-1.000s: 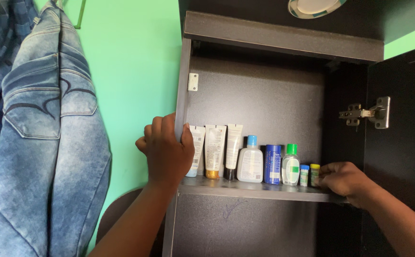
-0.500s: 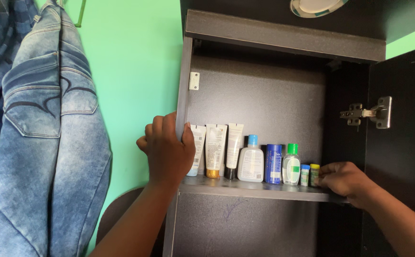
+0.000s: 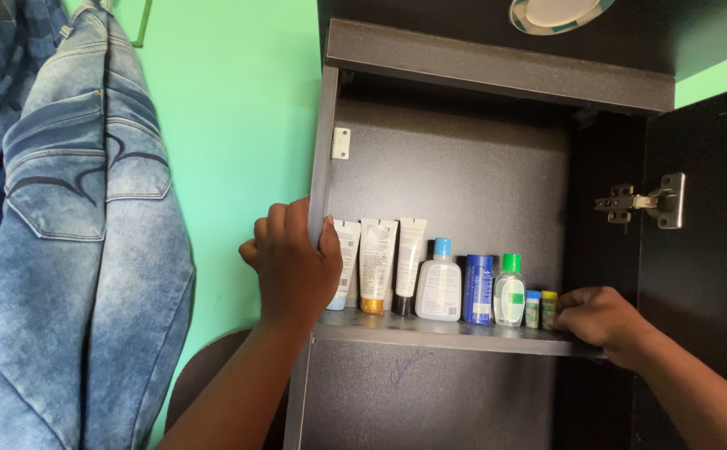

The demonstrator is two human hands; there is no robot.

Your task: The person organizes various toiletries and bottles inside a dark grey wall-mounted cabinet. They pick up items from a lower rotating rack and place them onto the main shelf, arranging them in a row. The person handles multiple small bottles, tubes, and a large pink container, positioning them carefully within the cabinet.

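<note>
the right hand [image 3: 601, 321] has its fingers curled, tips touching a tiny yellow-capped bottle [image 3: 549, 308] at the right end of the shelf [image 3: 430, 333]; whether they actually pinch it, i cannot tell. just left stands a tiny blue-capped bottle [image 3: 533, 307], then a clear green-capped bottle [image 3: 509, 292], a blue can [image 3: 478, 288], a white blue-capped bottle [image 3: 439, 282] and three upright white tubes [image 3: 378, 265]. the left hand [image 3: 291, 260] grips the matte dark cabinet's left wall [image 3: 322, 142]. faded denim jeans [image 3: 80, 250] hang beside it.

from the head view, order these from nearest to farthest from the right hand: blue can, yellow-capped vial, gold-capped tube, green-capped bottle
1. yellow-capped vial, right beside the right hand at the shelf's right end
2. green-capped bottle, a little further left
3. blue can, mid-shelf
4. gold-capped tube, near the left end
</note>
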